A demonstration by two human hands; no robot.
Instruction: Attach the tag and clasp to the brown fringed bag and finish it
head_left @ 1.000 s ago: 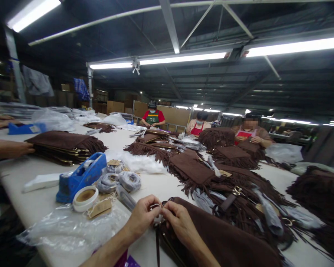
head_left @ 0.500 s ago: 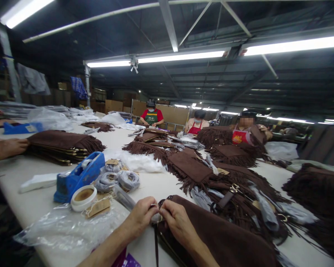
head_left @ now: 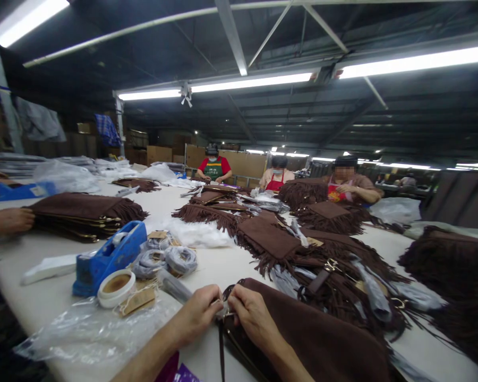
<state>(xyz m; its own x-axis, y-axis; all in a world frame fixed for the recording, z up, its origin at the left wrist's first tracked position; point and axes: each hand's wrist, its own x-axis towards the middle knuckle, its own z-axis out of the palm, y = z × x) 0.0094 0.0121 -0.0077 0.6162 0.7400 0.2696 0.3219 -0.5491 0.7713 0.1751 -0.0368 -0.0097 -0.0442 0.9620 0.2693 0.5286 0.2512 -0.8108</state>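
Left hand [head_left: 202, 310] and right hand [head_left: 252, 312]: fingertips pinched on pale scrap [head_left: 225, 307]; brown bag [head_left: 318, 329] runs lengthwise toward 4 o'clock, right hand nearer.

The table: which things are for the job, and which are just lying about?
In use, it seems:
brown bag at left hand and right hand
tiny pale piece between the hands

Apparently just lying about:
blue tape dispenser
white tape roll
clear plastic bag

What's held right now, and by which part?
Left hand and right hand pinch a small pale thing at the end of the brown bag. It's too small to tell which part is in the grip.
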